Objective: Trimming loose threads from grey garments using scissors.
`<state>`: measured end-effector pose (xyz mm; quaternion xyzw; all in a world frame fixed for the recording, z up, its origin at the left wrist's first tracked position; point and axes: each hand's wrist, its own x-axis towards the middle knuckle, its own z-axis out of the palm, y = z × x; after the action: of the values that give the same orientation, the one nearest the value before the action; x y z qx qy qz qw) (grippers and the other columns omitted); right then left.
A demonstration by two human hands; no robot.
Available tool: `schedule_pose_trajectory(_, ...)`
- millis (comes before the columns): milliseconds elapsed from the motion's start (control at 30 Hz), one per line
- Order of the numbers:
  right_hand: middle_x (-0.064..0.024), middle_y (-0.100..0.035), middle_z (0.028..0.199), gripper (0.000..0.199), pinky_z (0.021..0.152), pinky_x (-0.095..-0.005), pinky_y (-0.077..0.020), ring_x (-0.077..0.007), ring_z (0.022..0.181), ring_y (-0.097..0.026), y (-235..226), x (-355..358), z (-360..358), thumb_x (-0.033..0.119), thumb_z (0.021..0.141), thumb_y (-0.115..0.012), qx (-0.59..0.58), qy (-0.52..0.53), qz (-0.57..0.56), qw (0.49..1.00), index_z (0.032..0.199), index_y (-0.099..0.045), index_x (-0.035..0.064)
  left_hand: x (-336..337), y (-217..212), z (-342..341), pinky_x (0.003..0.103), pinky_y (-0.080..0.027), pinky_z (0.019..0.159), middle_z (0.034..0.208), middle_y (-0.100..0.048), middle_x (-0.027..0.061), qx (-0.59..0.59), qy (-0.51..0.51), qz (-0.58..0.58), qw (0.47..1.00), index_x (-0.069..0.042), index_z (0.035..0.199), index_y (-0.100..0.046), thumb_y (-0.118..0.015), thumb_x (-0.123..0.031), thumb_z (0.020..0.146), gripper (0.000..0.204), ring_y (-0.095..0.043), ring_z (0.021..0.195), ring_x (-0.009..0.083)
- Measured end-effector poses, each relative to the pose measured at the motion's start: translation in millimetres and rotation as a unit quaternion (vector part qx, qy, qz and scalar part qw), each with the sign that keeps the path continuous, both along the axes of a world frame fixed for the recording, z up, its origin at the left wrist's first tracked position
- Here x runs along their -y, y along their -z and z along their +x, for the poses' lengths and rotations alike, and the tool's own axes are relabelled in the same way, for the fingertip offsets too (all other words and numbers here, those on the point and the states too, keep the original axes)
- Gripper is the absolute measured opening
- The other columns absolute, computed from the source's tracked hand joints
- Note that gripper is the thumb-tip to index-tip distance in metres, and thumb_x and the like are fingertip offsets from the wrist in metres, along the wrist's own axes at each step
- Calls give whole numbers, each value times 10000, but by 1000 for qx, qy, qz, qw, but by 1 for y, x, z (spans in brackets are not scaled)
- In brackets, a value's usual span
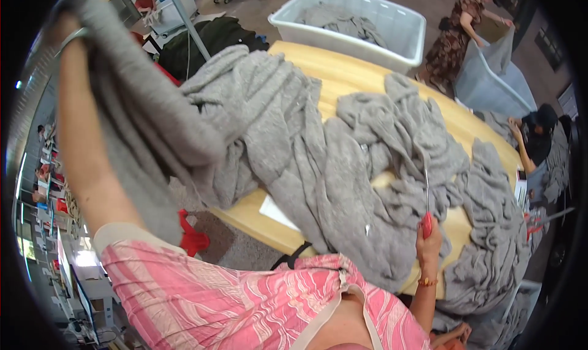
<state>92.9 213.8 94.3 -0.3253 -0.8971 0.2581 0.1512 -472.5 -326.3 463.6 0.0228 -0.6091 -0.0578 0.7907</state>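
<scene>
My left arm is raised at the upper left, and my left hand [66,28] grips a grey knit cloth [147,80], blurred by motion, that hangs down over the table's left side. At the right of centre my right hand [427,244] is closed round the red handle of a tool [427,218] with a long, thin metal shaft pointing away from me. The shaft's tip lies against a crumpled heap of grey knit fabric [404,123]. More grey knit pieces [257,99] are piled on the table between my hands.
The wooden table [306,56] has a curved-looking edge. Beyond it stands a pale wheeled-style tub [349,50] of grey fabric. A person [459,31] handles cloth at another tub [496,86]; another person [533,135] works at the right. A red object [193,233] is below left.
</scene>
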Motion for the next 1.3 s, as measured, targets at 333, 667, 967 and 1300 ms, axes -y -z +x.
schedule_pose_trajectory(333, -190, -600, 834, 218, 701, -411, -467, -385, 781, -592, 34, 22, -4, 73, 847, -598, 8, 20, -41, 999, 1058, -554, 35, -236, 265, -104, 366, -359, 1020, 1303, -472, 177, 549, 509, -143, 647, -74, 1378, -359, -728, -249, 692, 798, -436, 1225, 320)
schedule_pose_trajectory(667, -187, -610, 1037, 308, 818, -390, -466, -386, 954, -580, 43, 23, -6, 136, 854, -597, 74, 64, -54, 994, 1148, -573, 51, -122, 404, -35, 408, -345, 1034, 1334, -482, 178, 654, 126, -258, 700, -43, 1350, -428, -680, -427, 784, 729, -435, 1236, 345)
schedule_pose_trajectory(967, -178, -602, 1014, 313, 777, -426, -474, -384, 922, -583, 62, 0, 15, 164, 841, -606, 77, 81, -88, 990, 1134, -550, 69, -64, 398, -108, 376, -304, 1063, 1401, -402, 240, 750, 296, -116, 580, 44, 1367, -389, -640, -447, 838, 765, -372, 1313, 334)
schedule_pose_trajectory(1300, -172, -596, 1015, 328, 780, -433, -475, -387, 926, -580, 90, -49, 104, 125, 833, -600, 82, 82, -118, 986, 1148, -529, 69, -369, 390, 155, 258, -467, 785, 1021, -648, 65, 741, 540, -48, 397, -17, 1120, -631, -606, -254, 897, 327, -596, 886, 137)
